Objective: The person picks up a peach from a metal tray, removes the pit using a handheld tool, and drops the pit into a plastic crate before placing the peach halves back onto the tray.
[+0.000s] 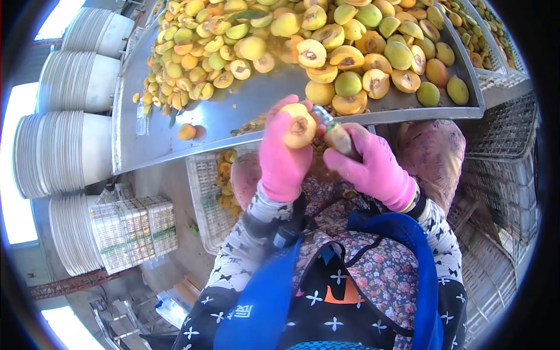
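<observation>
My left hand point(284, 160), in a pink glove, is wrapped round a yellow peach half point(299, 127), its cut face with the brown pit area turned up and towards the right. A pitting tool point(340, 137) with a pale handle and a metal end is gripped in my right hand point(376, 166), also gloved in pink. The metal end points up and left, close beside the peach half. Both hands are over the near edge of a metal table point(219, 141). Beyond them lies a heap of peaches point(350, 58), many cut in half with pits showing.
A single peach point(187, 132) and a clear bottle point(142, 119) lie on the table's left part. Below the edge stands a white crate point(204, 204) holding peach pieces. Stacked crates point(496, 181) are at the right; stacks of white tubs point(58, 154) line the left.
</observation>
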A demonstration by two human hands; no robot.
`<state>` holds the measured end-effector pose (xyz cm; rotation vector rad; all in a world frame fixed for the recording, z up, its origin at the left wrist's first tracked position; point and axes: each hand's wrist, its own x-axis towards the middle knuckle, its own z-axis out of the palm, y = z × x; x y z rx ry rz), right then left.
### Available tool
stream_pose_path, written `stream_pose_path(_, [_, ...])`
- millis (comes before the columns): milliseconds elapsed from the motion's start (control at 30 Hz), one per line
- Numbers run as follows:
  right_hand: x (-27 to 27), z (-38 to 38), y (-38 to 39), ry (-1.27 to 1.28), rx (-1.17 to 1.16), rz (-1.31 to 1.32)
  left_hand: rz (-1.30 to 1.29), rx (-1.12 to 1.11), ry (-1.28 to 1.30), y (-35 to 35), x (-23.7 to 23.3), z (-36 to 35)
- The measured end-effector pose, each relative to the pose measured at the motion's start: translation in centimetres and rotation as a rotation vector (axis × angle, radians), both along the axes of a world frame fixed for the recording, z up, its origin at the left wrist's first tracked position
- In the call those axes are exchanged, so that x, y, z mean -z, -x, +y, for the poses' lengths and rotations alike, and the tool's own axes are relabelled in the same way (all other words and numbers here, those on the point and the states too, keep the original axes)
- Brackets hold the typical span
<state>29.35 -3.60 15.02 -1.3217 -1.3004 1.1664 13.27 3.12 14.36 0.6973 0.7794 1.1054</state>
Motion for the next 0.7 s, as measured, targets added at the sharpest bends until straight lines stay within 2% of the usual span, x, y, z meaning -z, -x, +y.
stream_pose_path(33, [1.8, 0.6, 0.7, -0.295, 0.125, -0.188, -0.053, 0.018, 0.018, 0.7, -1.0, 0.6])
stream_pose_path(133, [3.3, 0.3, 1.2, -0.407, 0.136, -0.417, -0.105, 0.054, 0.048, 1.1, -0.7, 0.8])
stream_pose_path(267, [3.1, 0.3, 1.8, -0.278, 0.097, -0.740, -0.116, 0.075, 0.095, 0.7, -0.4, 0.1])
stream_pose_path(367, [3.9, -0.1, 2.4, -0.282, 0.080, -0.827, -0.060, 0.077, 0.094, 0.5, -0.6, -0.4])
stream_pose_path(467, [4.2, -0.3, 2.6, -0.248, -0.013, -0.685, 0.002, 0.067, 0.074, 0.6, -0.6, -0.7])
stream_pose_path(567, [4.3, -0.9, 3.5, -0.211, -0.032, -0.355, 0.064, 0.003, 0.019, 0.2, -0.3, -1.0])
stream_pose_path(667, [3.8, -0.7, 3.8, -0.150, 0.018, -0.197, 0.156, 0.027, -0.002, -0.3, 0.0, -0.7])
stream_pose_path(700, [4.4, -0.5, 3.6, -0.200, 0.016, -0.212, 0.188, 0.052, -0.001, -0.3, 0.2, -0.5])
